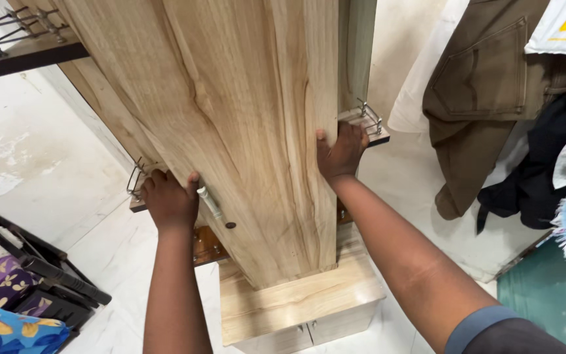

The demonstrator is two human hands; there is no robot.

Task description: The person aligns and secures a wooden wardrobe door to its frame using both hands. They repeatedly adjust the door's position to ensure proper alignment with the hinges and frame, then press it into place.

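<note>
The tall wooden panel (230, 118) stands upright between both hands, long axis vertical; the left hand (168, 200) curls closed round its left edge beside the metal handle (209, 202). The right hand (340, 154) grips its right edge, fingers wrapped behind; both sit equally near.

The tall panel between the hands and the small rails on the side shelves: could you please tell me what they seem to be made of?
The tall panel looks like light wood or wood-grain laminate board: flowing grain, matte sheen; which one is unclear. The rails look like bright metal wire, thin and shiny. The left hand and right hand grip the panel's edges.
</note>
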